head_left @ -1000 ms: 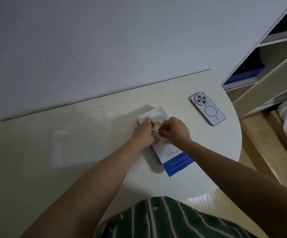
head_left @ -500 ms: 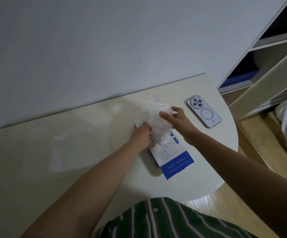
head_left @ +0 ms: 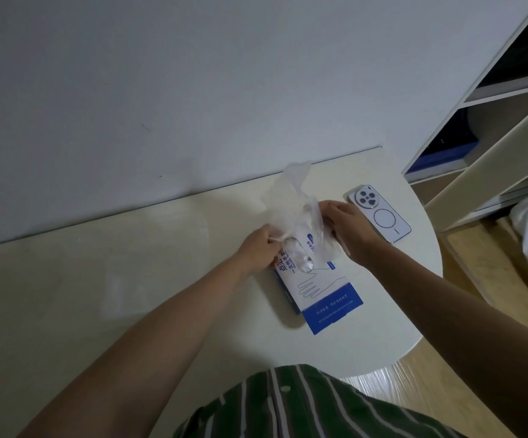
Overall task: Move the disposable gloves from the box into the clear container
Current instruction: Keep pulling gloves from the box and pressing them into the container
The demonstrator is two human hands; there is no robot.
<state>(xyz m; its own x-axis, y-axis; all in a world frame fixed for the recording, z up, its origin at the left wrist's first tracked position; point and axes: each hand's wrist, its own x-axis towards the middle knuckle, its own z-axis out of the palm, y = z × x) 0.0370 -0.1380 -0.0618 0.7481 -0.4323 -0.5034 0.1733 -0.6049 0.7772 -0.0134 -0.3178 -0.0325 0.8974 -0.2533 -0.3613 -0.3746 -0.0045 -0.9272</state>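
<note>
So the blue-and-white glove box [head_left: 319, 295] lies flat on the worktop [head_left: 129, 311]. Over its far end, the left hand [head_left: 257, 251] pinches one edge of the crinkly disposable gloves [head_left: 292, 207] while the right hand [head_left: 348, 226] grips the other. A phone [head_left: 386, 219] sits just beyond.

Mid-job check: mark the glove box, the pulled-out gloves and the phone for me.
glove box [head_left: 333, 311], head view, on its blue band.
gloves [head_left: 291, 200], head view, on the clear bunch above the box.
phone [head_left: 384, 220], head view, inside the ring on its back.
</note>
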